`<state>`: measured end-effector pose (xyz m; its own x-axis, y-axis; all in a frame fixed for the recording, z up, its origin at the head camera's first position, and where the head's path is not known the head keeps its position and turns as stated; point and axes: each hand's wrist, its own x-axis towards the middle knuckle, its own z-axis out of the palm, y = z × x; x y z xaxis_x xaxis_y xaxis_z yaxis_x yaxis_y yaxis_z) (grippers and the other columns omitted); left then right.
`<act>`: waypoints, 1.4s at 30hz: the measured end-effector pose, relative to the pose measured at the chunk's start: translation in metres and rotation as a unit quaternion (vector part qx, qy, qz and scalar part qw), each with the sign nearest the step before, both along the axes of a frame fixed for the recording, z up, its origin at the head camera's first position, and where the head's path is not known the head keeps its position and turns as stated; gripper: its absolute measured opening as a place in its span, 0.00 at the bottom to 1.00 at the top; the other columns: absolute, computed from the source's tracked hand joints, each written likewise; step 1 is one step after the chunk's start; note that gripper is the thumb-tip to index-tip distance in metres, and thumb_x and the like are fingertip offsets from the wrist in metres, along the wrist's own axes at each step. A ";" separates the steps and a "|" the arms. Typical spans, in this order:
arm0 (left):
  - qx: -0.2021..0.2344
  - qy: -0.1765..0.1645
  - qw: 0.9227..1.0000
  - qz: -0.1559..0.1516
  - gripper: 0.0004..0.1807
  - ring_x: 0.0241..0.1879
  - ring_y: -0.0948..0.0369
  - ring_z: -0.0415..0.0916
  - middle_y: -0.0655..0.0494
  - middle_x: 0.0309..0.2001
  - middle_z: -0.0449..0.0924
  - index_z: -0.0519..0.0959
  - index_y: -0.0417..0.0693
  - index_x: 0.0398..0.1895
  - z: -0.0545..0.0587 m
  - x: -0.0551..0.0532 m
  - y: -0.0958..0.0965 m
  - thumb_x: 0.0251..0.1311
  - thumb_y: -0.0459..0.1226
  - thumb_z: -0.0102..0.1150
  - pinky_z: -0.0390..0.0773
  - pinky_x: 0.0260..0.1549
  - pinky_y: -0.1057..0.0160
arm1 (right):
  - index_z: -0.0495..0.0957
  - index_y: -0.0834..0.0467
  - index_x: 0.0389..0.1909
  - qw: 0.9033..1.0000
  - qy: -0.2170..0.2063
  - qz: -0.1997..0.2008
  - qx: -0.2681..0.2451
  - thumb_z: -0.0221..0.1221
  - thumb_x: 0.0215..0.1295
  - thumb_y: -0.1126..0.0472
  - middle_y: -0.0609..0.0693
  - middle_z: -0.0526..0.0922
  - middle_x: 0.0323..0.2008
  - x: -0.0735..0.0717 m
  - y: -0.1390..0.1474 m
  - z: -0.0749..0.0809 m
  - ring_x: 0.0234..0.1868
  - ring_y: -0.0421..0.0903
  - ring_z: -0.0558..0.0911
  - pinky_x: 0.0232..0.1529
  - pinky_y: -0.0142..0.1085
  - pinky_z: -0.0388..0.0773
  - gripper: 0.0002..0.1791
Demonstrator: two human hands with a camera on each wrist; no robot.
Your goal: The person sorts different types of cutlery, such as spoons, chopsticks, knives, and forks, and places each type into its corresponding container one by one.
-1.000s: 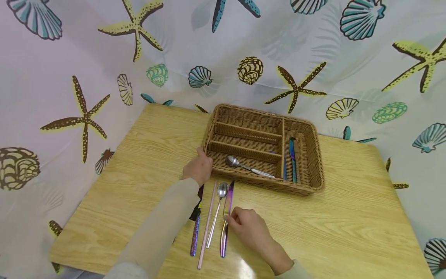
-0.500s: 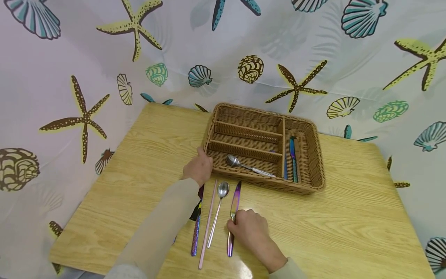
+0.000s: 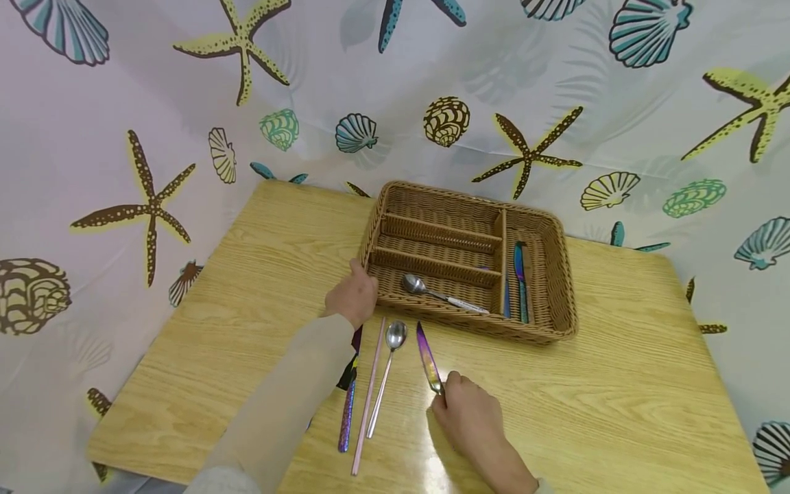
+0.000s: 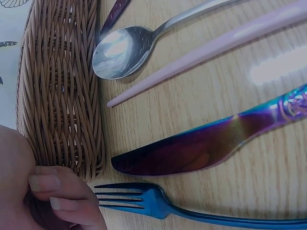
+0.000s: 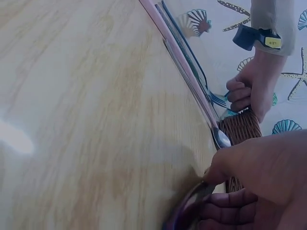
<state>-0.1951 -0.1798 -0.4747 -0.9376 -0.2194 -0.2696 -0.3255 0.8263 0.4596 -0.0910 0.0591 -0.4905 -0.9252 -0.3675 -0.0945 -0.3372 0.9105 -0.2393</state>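
My right hand [image 3: 474, 415] grips a rainbow-coloured table knife [image 3: 427, 357] by its handle, the blade pointing forward and slightly left. Curled fingers hide most of that handle. At the front left corner of a brown wicker cutlery tray [image 3: 472, 331], my left hand [image 3: 352, 296] has its fingers curled against the rim and holds it. On the table in front of the tray lie a silver spoon [image 3: 396, 335], a pink chopstick [image 3: 369, 398], a second rainbow knife [image 4: 182, 151] and a blue fork [image 4: 153, 201]; my left forearm partly covers these last two in the head view.
Inside the tray's front compartment is a spoon with a white handle [image 3: 468, 305]. Its right compartment holds several pieces, among them a blue-green knife [image 3: 520, 274]. Behind the wooden table [image 3: 629, 384] hangs a curtain [image 3: 395, 82] printed with shells and starfish.
My right hand has drawn the rainbow knife rightward, away from the silver spoon, and its grip is now around the handle. The left hand stays at the tray corner.
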 end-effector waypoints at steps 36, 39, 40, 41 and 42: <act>0.000 0.010 1.000 0.001 0.33 0.09 0.63 0.54 0.58 0.11 0.61 0.41 0.31 0.76 -0.001 0.001 0.000 0.79 0.44 0.29 0.55 0.10 0.64 | 0.72 0.68 0.47 0.976 0.096 0.119 -0.153 0.55 0.59 0.78 0.53 0.74 0.33 -0.038 0.067 0.021 0.24 0.36 0.65 0.20 0.26 0.66 0.15; 0.002 0.012 1.000 -0.003 0.33 0.09 0.63 0.56 0.58 0.11 0.62 0.41 0.31 0.76 0.000 0.002 0.000 0.79 0.44 0.29 0.56 0.10 0.64 | 0.70 0.70 0.52 0.974 0.117 0.099 -0.168 0.52 0.65 0.77 0.55 0.76 0.33 -0.053 0.076 0.034 0.25 0.38 0.66 0.21 0.29 0.67 0.15; 0.003 0.012 1.000 -0.003 0.33 0.09 0.63 0.56 0.58 0.11 0.62 0.41 0.31 0.76 0.000 0.002 0.000 0.79 0.44 0.29 0.57 0.10 0.64 | 0.69 0.72 0.54 0.974 0.121 0.086 -0.169 0.51 0.67 0.75 0.55 0.76 0.33 -0.059 0.079 0.038 0.26 0.39 0.67 0.22 0.30 0.68 0.15; 0.003 0.011 1.000 -0.002 0.33 0.09 0.63 0.55 0.58 0.11 0.62 0.41 0.31 0.76 0.000 0.002 0.000 0.79 0.44 0.29 0.56 0.10 0.64 | 0.68 0.73 0.57 0.976 0.119 0.070 -0.168 0.49 0.70 0.73 0.57 0.77 0.34 -0.065 0.081 0.042 0.26 0.39 0.69 0.22 0.30 0.68 0.16; 0.001 0.011 1.000 -0.001 0.33 0.09 0.63 0.55 0.58 0.11 0.62 0.41 0.31 0.76 0.000 0.002 0.000 0.79 0.45 0.29 0.57 0.10 0.64 | 0.67 0.74 0.58 0.978 0.117 0.053 -0.167 0.48 0.72 0.72 0.57 0.78 0.34 -0.072 0.084 0.046 0.24 0.40 0.69 0.21 0.31 0.68 0.17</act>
<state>-0.1934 -0.1801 -0.4751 -0.9438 -0.2161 -0.2500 -0.3133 0.8259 0.4688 -0.1631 0.1430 -0.4445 -0.8620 -0.4367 0.2575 -0.5069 0.7519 -0.4216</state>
